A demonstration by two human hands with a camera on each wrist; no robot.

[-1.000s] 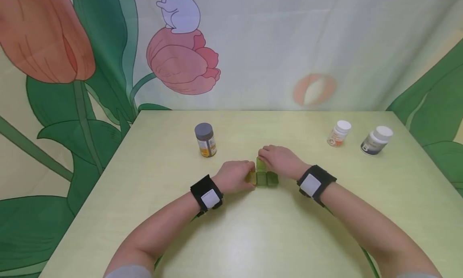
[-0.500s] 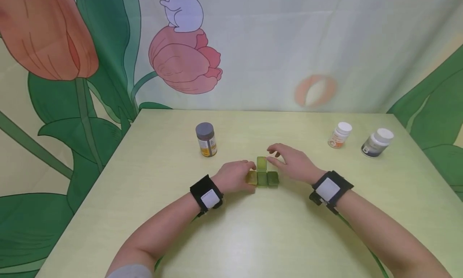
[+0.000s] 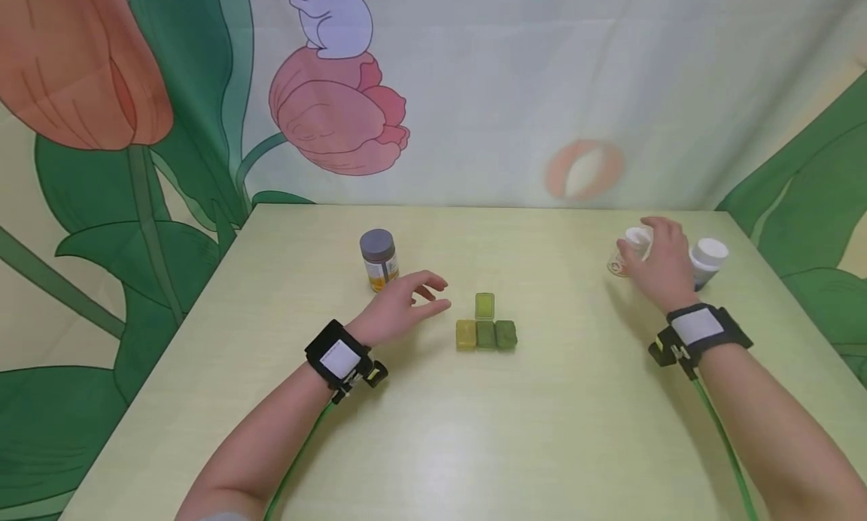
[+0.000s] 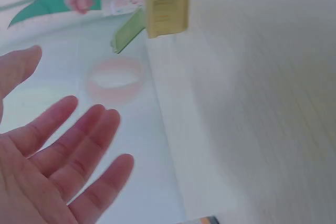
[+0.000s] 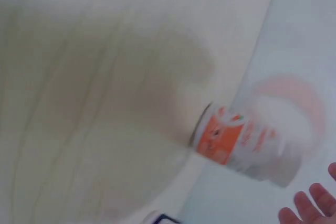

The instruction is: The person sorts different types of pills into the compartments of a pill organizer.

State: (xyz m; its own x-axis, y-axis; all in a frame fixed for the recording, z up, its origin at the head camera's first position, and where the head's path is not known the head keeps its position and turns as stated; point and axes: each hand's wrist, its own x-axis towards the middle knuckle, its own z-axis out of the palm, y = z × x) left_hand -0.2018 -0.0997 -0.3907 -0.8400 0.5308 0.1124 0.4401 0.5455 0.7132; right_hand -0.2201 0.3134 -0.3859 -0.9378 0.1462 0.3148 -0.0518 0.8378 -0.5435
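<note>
A small pill box [image 3: 485,335] with yellow-green and dark green compartments lies mid-table, the lid [image 3: 484,306] of its middle compartment flipped back. To its left my left hand [image 3: 400,308] is in the air, fingers apart and holding nothing; the left wrist view shows its spread fingers and the pill box's yellowish end [image 4: 167,4]. At the far right my right hand [image 3: 658,269] reaches over the table beside a white pill bottle with an orange label [image 5: 239,142]. Its thumb and fingers are spread around the bottle's cap side, and it partly covers the bottle in the head view.
A brown bottle with a grey cap [image 3: 379,259] stands behind my left hand. Another white-capped bottle with a dark label [image 3: 707,261] stands right of my right hand, partly hidden by it. A printed curtain [image 3: 474,92] hangs behind the table's far edge.
My right hand has left the pill box and moved far right to the white bottle. My left hand has let go of the pill box and drawn back left.
</note>
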